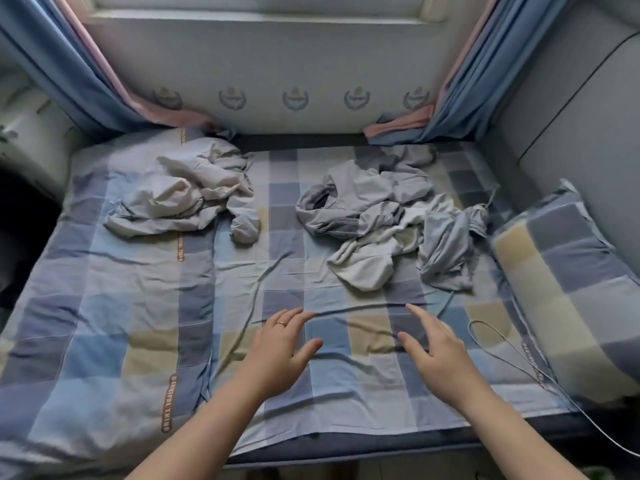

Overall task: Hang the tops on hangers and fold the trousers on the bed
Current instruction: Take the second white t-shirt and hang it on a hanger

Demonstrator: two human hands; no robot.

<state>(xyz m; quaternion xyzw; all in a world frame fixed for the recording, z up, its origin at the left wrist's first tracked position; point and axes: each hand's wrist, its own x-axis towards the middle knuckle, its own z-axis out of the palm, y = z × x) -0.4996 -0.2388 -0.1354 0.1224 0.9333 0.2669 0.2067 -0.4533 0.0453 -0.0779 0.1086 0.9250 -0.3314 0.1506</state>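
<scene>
Checked bed [104, 323], left to right: a crumpled pale heap [187, 195] at far left, the left hand [280, 348] spread and empty over its near half, a grey heap [388, 220] right of centre, the right hand [436, 355] spread likewise, holding nothing, well short of both heaps, and a pillow [568, 285] at right.

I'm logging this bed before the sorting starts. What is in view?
Crumpled cream-grey clothes heap: one, cream-grey, far left of bed.
Crumpled grey-and-white clothes heap: one, grey and white, far right.
Checked cotton bedsheet: one, blue, grey, beige, covering bed.
Checked pillow: one, same colours, right edge.
Draped curtains: two, blue and pink, far corners.
Thin cable: one, white, near right.
Left hand: one, ringed, over sheet.
Right hand: one, alongside.
</scene>
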